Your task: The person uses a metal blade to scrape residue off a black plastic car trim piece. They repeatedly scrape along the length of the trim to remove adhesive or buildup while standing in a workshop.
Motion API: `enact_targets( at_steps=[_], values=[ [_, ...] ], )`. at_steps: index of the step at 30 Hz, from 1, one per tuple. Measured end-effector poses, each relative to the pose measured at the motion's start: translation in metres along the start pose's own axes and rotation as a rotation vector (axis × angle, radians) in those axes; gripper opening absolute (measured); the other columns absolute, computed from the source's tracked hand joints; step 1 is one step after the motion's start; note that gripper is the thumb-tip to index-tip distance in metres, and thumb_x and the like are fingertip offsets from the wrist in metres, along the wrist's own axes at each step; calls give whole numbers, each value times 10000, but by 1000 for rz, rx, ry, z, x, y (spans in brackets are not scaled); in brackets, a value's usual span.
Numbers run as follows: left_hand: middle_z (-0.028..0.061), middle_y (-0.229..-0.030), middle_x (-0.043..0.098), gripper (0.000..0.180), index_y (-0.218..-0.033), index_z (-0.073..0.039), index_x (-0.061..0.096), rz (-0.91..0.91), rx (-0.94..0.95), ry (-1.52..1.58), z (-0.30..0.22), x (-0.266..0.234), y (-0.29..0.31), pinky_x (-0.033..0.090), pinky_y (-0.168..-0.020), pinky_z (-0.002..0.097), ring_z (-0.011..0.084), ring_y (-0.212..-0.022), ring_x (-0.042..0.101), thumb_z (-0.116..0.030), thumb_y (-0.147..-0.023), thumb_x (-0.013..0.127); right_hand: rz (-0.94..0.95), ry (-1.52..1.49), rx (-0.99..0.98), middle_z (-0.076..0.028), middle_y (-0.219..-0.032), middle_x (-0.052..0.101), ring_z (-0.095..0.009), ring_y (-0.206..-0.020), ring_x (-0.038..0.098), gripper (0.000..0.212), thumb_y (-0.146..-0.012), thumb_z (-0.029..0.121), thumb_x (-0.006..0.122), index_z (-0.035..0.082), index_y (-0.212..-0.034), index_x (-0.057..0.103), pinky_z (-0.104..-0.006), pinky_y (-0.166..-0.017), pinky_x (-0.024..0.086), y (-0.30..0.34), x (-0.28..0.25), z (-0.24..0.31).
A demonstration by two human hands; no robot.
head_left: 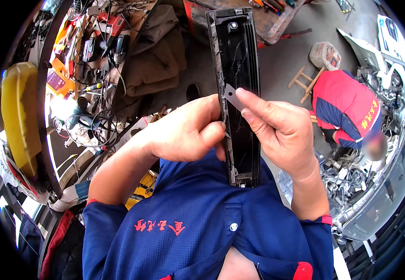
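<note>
A long black plastic trim piece (241, 60) stands lengthwise in front of me, its near end against my lap. Greyish residue runs along its left edge. My left hand (191, 128) is closed on that left edge, with thumb and fingers curled round it. Between the thumb and forefinger of my right hand (282, 130) is a bare utility knife blade (232, 96), flat and grey with a small dark hole. The blade lies over the middle of the trim piece, its tip near the left edge. Whether it touches the plastic I cannot tell.
At left, a bench holds power tools (106, 37), tangled cables (97, 128) and a yellow panel (20, 112). Ahead is a worn table (277, 21). To the right a co-worker (347, 107) bends over a car's engine bay, near a wooden stool (304, 83) and a bucket (325, 56).
</note>
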State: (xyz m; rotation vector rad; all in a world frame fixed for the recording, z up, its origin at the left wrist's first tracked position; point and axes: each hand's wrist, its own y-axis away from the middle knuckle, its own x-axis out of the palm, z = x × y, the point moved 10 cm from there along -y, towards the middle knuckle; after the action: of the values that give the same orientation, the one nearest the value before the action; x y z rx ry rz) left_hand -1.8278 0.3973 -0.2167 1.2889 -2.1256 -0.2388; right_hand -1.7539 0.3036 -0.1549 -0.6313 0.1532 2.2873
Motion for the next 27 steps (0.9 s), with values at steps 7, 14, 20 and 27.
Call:
enact_targets(
  at_steps=[7, 14, 20, 27],
  values=[
    [150, -1057, 679, 355, -1282, 46, 493, 10, 14, -10, -2, 0, -2, 594, -772, 349, 210, -832, 706, 34, -957, 349, 86, 22, -17, -116, -789, 730, -287, -636, 672, 372, -892, 47, 771, 79, -1263, 758, -362, -620, 532, 1, 1, 3],
    [154, -1045, 682, 372, -1290, 53, 484, -17, 29, 42, -5, -1, 0, 599, -776, 354, 215, -820, 709, 40, -944, 347, 102, 38, -26, -117, -759, 702, -283, -639, 657, 371, -892, 44, 761, 85, -1261, 758, -370, -615, 522, 1, 2, 5],
    [156, -1041, 680, 369, -1284, 60, 488, 15, 1, 18, -4, 1, -3, 598, -783, 352, 219, -824, 712, 41, -941, 353, 106, 5, -46, -116, -712, 660, -286, -615, 634, 389, -883, 39, 762, 70, -1271, 746, -387, -602, 506, 6, -3, 4],
    [160, -1055, 677, 393, -1290, 51, 498, -5, -7, 35, -3, -1, -1, 596, -787, 362, 221, -842, 709, 46, -924, 355, 157, 20, 39, -130, -758, 703, -295, -633, 654, 353, -889, 30, 749, 65, -1240, 763, -384, -615, 516, 13, 5, 4]
  ],
)
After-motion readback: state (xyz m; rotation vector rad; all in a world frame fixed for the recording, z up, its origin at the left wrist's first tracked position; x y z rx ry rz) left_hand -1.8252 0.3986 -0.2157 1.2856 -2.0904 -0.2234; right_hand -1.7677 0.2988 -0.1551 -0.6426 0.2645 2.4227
